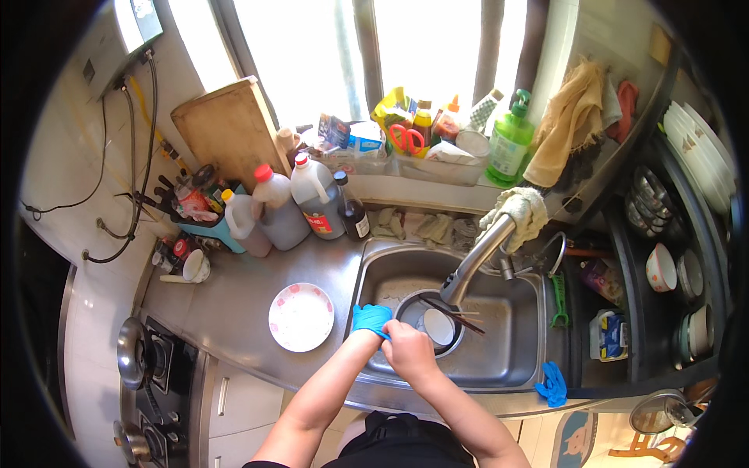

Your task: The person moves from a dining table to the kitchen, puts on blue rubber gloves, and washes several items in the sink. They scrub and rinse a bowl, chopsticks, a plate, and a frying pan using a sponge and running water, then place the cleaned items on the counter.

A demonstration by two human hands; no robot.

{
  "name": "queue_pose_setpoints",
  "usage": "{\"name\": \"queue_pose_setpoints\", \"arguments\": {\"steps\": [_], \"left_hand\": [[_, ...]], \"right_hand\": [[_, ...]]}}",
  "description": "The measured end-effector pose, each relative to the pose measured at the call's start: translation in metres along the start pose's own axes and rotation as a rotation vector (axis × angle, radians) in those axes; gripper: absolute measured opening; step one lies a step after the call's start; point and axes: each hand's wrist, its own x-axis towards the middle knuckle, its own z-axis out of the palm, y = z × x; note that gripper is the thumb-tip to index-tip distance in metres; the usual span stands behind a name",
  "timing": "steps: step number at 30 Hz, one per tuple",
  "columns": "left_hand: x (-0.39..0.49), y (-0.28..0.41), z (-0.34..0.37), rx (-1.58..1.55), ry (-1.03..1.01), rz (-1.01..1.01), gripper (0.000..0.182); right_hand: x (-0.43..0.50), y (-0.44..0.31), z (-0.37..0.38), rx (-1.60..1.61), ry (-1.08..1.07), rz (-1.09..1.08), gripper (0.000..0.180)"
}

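Note:
My left hand (371, 320) wears a blue disposable glove over the near rim of the sink; its fingers are bunched and hold nothing that I can see. My bare right hand (408, 350) pinches the glove's cuff (381, 332) at the left wrist. Just beyond, in the stainless steel sink (509, 351), a metal pot (408, 302) holds a white bowl (439, 327) and chopsticks (468, 323). A second blue glove (552, 384) lies crumpled on the counter edge, right of the sink. Left of the sink sits a white plate with a pink pattern (301, 317).
The faucet (483, 255), draped with a cloth (515, 213), arches over the pot. Large bottles (319, 199) and a cutting board (225, 128) stand at the back left. A black dish rack (623, 292) flanks the sink's right side; a gas stove (167, 362) is at left.

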Motion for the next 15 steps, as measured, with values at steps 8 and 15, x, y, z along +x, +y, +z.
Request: {"name": "queue_pose_setpoints", "arguments": {"steps": [8, 15], "left_hand": [[-0.022, 0.031, 0.030, -0.062, 0.320, 0.059, 0.045], [-0.048, 0.023, -0.068, -2.071, 0.124, 0.300, 0.058]], "right_hand": [[-0.003, -0.027, -0.001, -0.442, 0.045, -0.571, 0.008], [-0.031, -0.038, -0.016, -0.047, 0.193, -0.436, 0.020]]}}
